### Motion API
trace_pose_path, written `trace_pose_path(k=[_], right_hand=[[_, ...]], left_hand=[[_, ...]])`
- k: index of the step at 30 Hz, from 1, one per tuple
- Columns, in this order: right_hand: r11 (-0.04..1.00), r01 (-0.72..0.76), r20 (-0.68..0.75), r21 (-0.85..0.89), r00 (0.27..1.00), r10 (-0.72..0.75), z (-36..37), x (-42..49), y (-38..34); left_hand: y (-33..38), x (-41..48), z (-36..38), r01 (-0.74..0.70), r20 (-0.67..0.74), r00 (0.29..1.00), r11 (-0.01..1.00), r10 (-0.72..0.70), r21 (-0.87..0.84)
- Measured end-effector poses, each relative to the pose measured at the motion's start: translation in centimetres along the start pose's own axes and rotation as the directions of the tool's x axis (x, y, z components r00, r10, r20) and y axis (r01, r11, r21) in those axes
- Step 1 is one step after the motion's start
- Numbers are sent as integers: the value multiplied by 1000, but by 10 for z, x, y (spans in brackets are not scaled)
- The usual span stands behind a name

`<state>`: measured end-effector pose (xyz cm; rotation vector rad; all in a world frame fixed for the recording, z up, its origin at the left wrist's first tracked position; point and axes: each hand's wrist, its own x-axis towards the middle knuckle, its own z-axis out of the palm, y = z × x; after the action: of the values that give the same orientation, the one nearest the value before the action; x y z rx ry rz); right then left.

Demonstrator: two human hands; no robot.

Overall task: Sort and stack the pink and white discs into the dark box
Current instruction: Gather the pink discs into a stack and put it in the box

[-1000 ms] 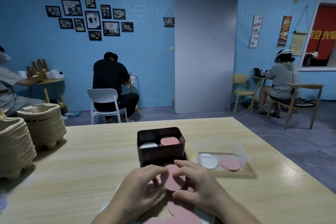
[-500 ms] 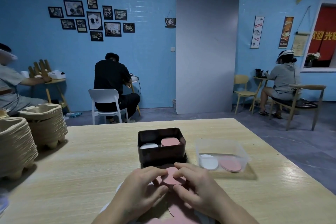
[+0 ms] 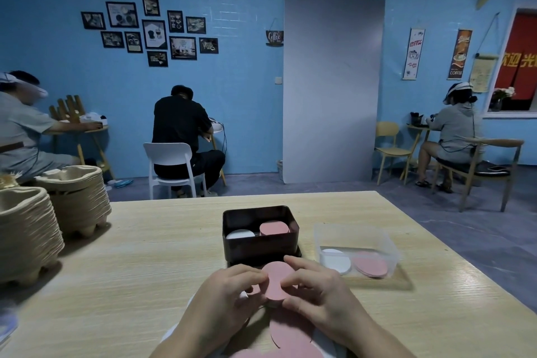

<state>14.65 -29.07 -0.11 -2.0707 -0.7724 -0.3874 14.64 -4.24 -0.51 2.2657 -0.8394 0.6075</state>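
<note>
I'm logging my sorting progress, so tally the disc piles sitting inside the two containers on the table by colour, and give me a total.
Pink: 2 (dark-box pink pile, clear-tub pink pile)
White: 2 (dark-box white pile, clear-tub white pile)
Total: 4

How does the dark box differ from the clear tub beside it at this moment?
The dark box is opaque; the clear tub is see-through. In the dark box the pink stack rises near the rim; in the clear tub the pink discs lie low on the bottom. Both hold white on the left, pink on the right.
</note>
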Motion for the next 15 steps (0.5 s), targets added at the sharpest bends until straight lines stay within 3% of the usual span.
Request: trace_pose_path(k=[5,15], right_hand=[[997,-22,50,-77,998,26,0,1,-1],[996,6,-10,-95,1000,-7,2,0,1]], left_hand=[[2,1,-1,-21,2,1000,1000,21,10],[2,1,1,-41,4,999,999,41,1]])
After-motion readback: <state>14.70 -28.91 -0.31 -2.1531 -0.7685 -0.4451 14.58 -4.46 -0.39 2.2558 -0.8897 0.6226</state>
